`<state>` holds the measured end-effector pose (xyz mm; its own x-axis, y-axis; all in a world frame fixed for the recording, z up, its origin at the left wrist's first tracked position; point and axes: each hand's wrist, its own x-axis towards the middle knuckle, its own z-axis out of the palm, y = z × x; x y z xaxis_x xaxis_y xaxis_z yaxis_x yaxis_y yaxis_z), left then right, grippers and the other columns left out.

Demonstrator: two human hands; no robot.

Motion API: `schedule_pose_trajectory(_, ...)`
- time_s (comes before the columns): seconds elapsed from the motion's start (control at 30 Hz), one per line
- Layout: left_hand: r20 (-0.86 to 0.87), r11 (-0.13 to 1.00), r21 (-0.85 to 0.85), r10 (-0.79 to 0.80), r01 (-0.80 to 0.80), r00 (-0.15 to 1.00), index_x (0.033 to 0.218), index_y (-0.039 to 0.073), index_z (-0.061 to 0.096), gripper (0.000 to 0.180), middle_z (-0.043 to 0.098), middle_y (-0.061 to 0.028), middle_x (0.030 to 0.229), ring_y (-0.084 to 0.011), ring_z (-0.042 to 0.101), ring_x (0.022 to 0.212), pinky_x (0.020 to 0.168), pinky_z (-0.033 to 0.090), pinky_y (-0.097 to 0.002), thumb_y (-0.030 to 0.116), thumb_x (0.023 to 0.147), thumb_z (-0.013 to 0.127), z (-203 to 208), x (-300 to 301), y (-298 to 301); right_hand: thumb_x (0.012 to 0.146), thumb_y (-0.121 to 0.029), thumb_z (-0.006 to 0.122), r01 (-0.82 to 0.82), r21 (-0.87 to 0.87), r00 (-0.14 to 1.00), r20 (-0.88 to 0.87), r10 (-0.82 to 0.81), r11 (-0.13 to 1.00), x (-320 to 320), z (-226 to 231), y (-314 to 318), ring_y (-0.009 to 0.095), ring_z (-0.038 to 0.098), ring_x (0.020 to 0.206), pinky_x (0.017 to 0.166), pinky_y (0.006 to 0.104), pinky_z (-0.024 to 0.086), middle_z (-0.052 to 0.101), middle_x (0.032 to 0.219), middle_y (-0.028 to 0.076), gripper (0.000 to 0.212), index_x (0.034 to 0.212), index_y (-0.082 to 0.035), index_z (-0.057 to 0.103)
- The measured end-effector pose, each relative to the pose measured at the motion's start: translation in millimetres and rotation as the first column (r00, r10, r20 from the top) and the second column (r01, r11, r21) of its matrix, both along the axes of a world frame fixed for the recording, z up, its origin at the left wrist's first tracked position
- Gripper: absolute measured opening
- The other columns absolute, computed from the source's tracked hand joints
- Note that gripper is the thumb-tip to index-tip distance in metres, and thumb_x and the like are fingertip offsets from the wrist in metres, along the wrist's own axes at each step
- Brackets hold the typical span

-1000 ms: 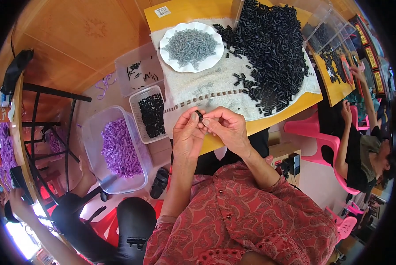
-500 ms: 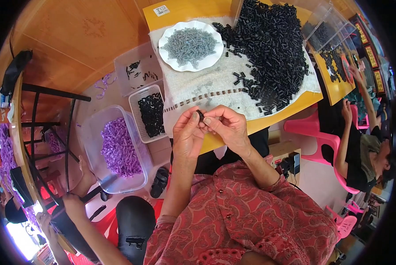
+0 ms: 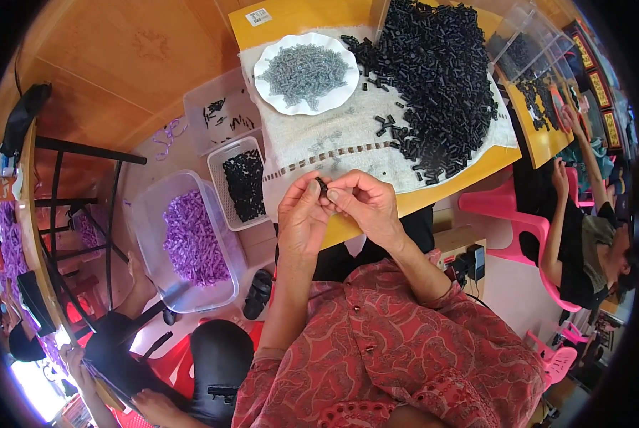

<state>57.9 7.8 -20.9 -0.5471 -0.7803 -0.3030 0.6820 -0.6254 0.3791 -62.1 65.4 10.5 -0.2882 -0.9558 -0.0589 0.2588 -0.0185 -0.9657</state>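
Note:
Both my hands meet just over the table's front edge. Between the thumb and fingers of my left hand (image 3: 302,217) is a small black plastic piece (image 3: 322,187). My right hand (image 3: 367,210) pinches at the same piece from the other side; whether a second small part sits in its fingertips I cannot make out. Beyond the hands, a heap of similar black tubular pieces (image 3: 437,85) lies on the white towel (image 3: 291,135). A white scalloped plate (image 3: 264,91) on the towel's far left holds a pile of small clear parts (image 3: 307,73).
Left of the table stand a white basket (image 3: 220,160) of black pieces, a clear bin (image 3: 148,235) of purple parts and a shallow box (image 3: 198,128). Clear dividers (image 3: 533,43) stand at back right. Co-workers sit at both sides, one beside a pink chair (image 3: 505,214).
My hands stay nearly in place, still on the black piece. At lower left, a co-worker's arm has moved down toward their lap.

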Motion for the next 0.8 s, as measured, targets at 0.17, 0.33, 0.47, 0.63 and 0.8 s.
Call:
schedule_pose_trajectory(0.17,0.001,1.000,0.001,0.005,-0.005,1.000,0.109,0.000,0.060,0.018,0.064,-0.0120,0.099,-0.0136,0.056,0.077,0.072,0.047,-0.0258,0.005,0.091,0.057,0.6,-0.4,-0.2,0.089,0.000,0.059,0.020,-0.008,1.000,0.009,-0.020,1.000,1.5,0.9,0.3,0.009,0.061,0.079,0.071,0.0223,0.051,0.066,0.086,0.007,0.012,0.100,0.004,0.061)
schedule_pose_trajectory(0.33,-0.008,1.000,-0.008,-0.001,0.001,1.000,0.109,0.000,0.060,0.019,0.064,-0.0123,0.099,-0.0137,0.056,0.077,0.072,0.047,-0.0261,0.005,0.091,0.057,-2.2,0.8,-0.7,0.091,-0.003,0.059,0.017,0.007,1.000,0.016,-0.017,1.000,1.7,1.8,0.3,0.007,0.059,0.075,0.067,0.0205,0.048,0.066,0.086,0.005,0.011,0.100,0.002,0.062)
schedule_pose_trajectory(0.47,-0.030,1.000,0.001,-0.004,0.004,1.000,0.110,0.001,0.060,0.020,0.064,-0.0121,0.099,-0.0132,0.057,0.078,0.071,0.048,-0.0267,0.006,0.091,0.058,-3.7,2.0,-0.8,0.090,-0.004,0.061,0.017,0.053,0.994,0.103,-0.023,0.998,0.9,4.7,1.1,0.006,0.056,0.070,0.063,0.0189,0.046,0.066,0.084,0.004,0.012,0.100,0.001,0.062)
schedule_pose_trajectory(0.63,-0.081,0.999,0.033,0.003,-0.001,0.997,0.111,0.001,0.060,0.021,0.064,-0.0120,0.100,-0.0128,0.057,0.077,0.070,0.049,-0.0273,0.006,0.091,0.058,-3.6,5.5,-3.2,0.089,-0.004,0.062,0.021,0.025,0.991,0.132,-0.024,0.999,-0.2,-0.7,3.8,0.006,0.055,0.068,0.062,0.0186,0.045,0.065,0.083,0.004,0.012,0.100,0.000,0.063)
schedule_pose_trajectory(0.8,-0.104,0.999,0.036,-0.005,0.009,0.995,0.112,0.002,0.059,0.021,0.064,-0.0119,0.101,-0.0126,0.058,0.077,0.069,0.050,-0.0270,0.006,0.092,0.057,-0.4,3.6,0.1,0.090,-0.003,0.060,0.003,-0.027,0.991,0.134,0.000,1.000,0.3,2.7,1.3,0.006,0.061,0.077,0.063,0.0167,0.045,0.067,0.087,0.005,0.013,0.102,0.001,0.062)
